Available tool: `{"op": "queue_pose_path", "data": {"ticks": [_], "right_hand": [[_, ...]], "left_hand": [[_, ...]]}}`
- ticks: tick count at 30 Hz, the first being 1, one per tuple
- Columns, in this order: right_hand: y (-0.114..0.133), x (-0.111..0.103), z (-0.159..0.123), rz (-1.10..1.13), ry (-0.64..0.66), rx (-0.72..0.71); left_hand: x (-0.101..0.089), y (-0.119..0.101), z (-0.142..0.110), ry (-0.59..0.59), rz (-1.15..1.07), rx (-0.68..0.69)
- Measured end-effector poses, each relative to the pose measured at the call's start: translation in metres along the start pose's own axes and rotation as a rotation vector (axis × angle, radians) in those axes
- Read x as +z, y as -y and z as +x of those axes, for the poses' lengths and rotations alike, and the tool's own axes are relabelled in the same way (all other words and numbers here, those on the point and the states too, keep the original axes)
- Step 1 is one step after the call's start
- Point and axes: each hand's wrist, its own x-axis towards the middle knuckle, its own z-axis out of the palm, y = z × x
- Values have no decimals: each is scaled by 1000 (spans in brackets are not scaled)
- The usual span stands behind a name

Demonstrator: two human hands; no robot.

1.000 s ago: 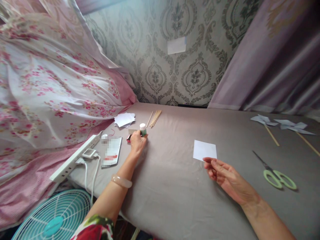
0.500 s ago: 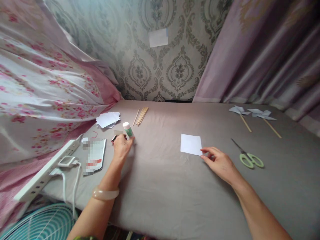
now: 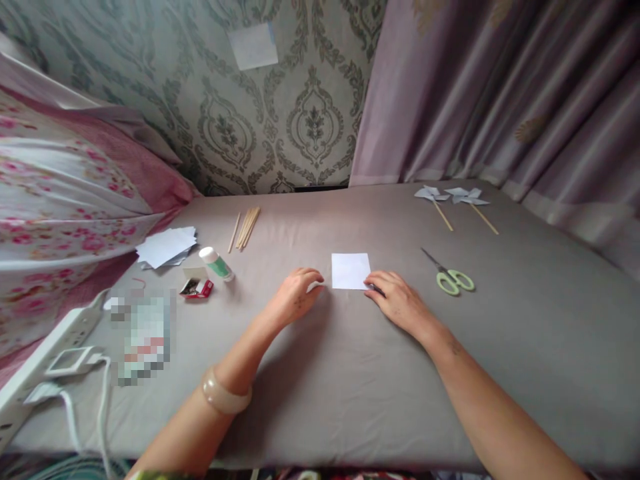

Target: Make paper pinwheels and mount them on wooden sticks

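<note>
A white square sheet of paper lies flat on the cloth-covered table. My right hand has its thumb and fingertips at the sheet's lower right corner, pinching it; a dark patch shows between them, too unclear to name. To the left of the sheet, my left hand hovers with curved fingers and the thumb a little apart, not touching the paper. Farther left stand a glue stick with a white cap and a small open red box with tiny dark items inside.
Scissors with green handles lie on the right. Two paper pinwheels on sticks lie behind them. Wooden sticks and a stack of white paper are at the back left. A power strip with cables borders the left edge.
My left hand has left the red box and glue stick and come right, close to the sheet. The right hand stays at the sheet's corner. The view has shifted to the right.
</note>
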Motion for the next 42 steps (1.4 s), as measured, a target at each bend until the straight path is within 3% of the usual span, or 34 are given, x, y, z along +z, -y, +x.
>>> {"op": "queue_pose_path", "data": {"ticks": [4, 9, 17, 24, 34, 42], "right_hand": [[0, -3, 0, -36, 14, -38], [1, -6, 2, -63, 20, -47], [-3, -7, 3, -92, -23, 59], [9, -5, 3, -173, -64, 113], [29, 3, -1, -106, -10, 73], [30, 7, 3, -94, -7, 75]], "left_hand": [[26, -3, 35, -10, -3, 102], [42, -3, 41, 43, 13, 71], [38, -12, 27, 35, 16, 84], [38, -22, 19, 5, 55, 94], [43, -21, 20, -47, 84, 103], [43, -22, 20, -29, 95, 78]]}}
